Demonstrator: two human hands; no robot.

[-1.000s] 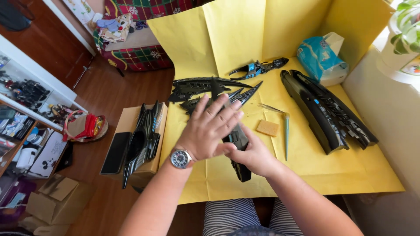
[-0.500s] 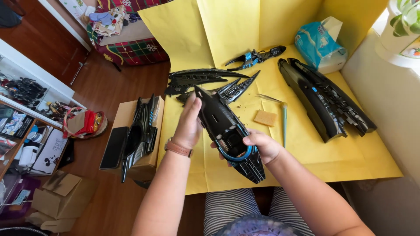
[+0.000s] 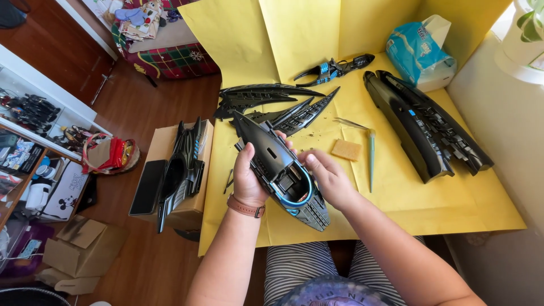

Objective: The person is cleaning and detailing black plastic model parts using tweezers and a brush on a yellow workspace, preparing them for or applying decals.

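Observation:
Both my hands hold a black pointed model hull (image 3: 279, 169) with a blue-rimmed open cockpit, lifted above the yellow paper (image 3: 396, 198) on the table. My left hand (image 3: 247, 180) grips its left side, with a brown watch strap on the wrist. My right hand (image 3: 327, 178) holds its right side, the thumb by the cockpit rim. Just beyond the hull lie black wing-shaped parts (image 3: 272, 105). A tan sanding block (image 3: 346, 149) and a teal-handled tool (image 3: 371, 153) lie to the right of my hands.
A large black hull section (image 3: 422, 127) lies at the right. A black and blue part (image 3: 334, 68) and a blue tissue pack (image 3: 419, 51) sit at the back. Left of the table, a cardboard box (image 3: 164, 170) carries another black model piece (image 3: 184, 164). More boxes stand on the wooden floor.
My hands have picked the black hull up from the paper, turned it cockpit-up and brought it closer to me. My left hand went from pressing on top to gripping its side.

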